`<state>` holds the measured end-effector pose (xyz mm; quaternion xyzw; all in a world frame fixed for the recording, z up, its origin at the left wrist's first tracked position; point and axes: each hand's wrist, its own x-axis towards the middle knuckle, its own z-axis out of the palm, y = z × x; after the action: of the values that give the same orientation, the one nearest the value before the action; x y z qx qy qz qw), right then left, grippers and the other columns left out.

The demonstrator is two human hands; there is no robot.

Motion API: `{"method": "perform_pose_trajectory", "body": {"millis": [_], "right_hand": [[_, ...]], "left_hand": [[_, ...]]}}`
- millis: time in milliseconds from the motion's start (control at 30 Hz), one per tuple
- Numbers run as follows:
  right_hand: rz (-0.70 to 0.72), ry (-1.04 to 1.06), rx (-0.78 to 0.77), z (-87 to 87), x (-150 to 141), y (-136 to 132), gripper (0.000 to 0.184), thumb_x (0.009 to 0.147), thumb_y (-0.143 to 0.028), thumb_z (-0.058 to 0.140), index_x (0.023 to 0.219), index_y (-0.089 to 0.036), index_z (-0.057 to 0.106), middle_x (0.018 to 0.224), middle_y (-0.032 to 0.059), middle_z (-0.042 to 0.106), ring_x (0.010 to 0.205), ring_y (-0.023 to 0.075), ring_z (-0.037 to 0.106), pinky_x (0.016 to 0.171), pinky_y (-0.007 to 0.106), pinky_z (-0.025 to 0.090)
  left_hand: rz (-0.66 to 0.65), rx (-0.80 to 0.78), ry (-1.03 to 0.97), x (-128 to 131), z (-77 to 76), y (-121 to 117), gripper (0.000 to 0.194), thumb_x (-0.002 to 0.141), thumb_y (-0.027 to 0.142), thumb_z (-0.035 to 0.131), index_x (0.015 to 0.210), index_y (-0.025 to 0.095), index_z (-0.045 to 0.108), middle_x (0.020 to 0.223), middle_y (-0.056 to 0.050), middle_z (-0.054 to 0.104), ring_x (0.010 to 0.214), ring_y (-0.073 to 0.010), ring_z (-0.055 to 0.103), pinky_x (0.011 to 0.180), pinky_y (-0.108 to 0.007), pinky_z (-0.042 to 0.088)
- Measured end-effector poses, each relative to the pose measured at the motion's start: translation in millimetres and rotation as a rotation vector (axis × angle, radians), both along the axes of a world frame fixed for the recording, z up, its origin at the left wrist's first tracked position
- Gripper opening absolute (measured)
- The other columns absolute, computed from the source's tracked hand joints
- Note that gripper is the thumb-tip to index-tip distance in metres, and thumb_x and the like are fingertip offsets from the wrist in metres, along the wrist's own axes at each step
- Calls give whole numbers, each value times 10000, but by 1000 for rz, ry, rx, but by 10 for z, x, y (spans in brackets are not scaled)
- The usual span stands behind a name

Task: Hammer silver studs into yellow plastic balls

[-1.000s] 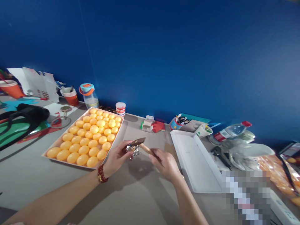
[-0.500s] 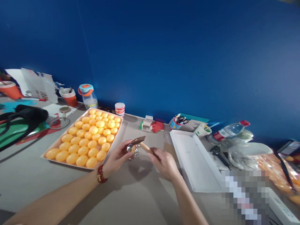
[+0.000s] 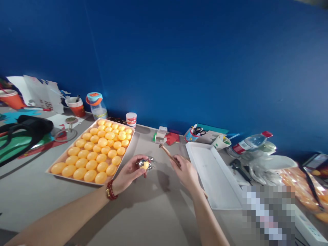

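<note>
My left hand [image 3: 130, 172], with a dark red bead bracelet at the wrist, is closed around a shiny silver cluster of small round parts [image 3: 151, 164]. A yellowish patch shows in its middle; its exact kind I cannot make out. To the right, my right hand [image 3: 185, 172] grips a thin wooden-handled tool [image 3: 167, 152] with a small brown head pointing up and left. The tool's tail end sticks out beside the wrist. Both hands are above the grey table [image 3: 153, 218], and the tool and the silver cluster are apart.
A shallow tray [image 3: 128, 143] of orange balls lies at left, a long white tray [image 3: 217, 201] at right. Along the blue wall stand a lidded jar [image 3: 96, 106], a small tub [image 3: 131, 119], small boxes [image 3: 161, 135] and a pen cup [image 3: 191, 135]. A bottle [image 3: 252, 141] lies far right.
The tool in my right hand has pulled away to the right from the silver cluster, its head now apart from it. My left hand has turned the cluster slightly, showing more yellow.
</note>
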<state>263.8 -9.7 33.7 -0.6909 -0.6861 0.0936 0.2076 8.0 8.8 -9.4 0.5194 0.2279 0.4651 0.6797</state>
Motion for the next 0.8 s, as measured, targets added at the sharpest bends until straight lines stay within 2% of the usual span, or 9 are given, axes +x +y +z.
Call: {"method": "perform_pose_trajectory", "body": {"millis": [167, 433, 667, 800], "right_hand": [[-83, -205, -112, -51, 169, 31, 146, 925, -352, 521, 953, -235, 602, 919, 25, 694, 777, 190, 650, 589, 253, 335], [-115, -269, -298, -160, 282, 88, 105, 889, -317, 550, 928, -221, 564, 907, 20, 690, 782, 184, 656, 567, 254, 295], [-162, -312, -295, -216, 250, 131, 122, 891, -313, 550, 931, -201, 575, 919, 52, 695, 781, 200, 661, 561, 264, 297], [-153, -350, -250, -236, 241, 132, 118, 878, -311, 584, 901, -196, 590, 914, 61, 691, 799, 203, 657, 587, 266, 322]], "left_hand": [[-27, -8, 32, -12, 37, -5, 279, 933, 238, 564, 1210, 205, 581, 1139, -97, 634, 686, -115, 616, 740, -322, 500], [-176, -112, -84, -8, 96, -44, 300, 964, 275, 481, 1246, 203, 553, 1159, -132, 617, 699, -149, 629, 708, -347, 506], [-235, -179, -141, 6, 88, -50, 294, 999, 353, 358, 1120, 173, 557, 1038, -131, 655, 652, -153, 602, 695, -359, 502], [-199, -177, -135, 19, 64, -40, 340, 983, 424, 392, 1057, 153, 584, 990, -108, 635, 625, -135, 559, 683, -351, 510]]}}
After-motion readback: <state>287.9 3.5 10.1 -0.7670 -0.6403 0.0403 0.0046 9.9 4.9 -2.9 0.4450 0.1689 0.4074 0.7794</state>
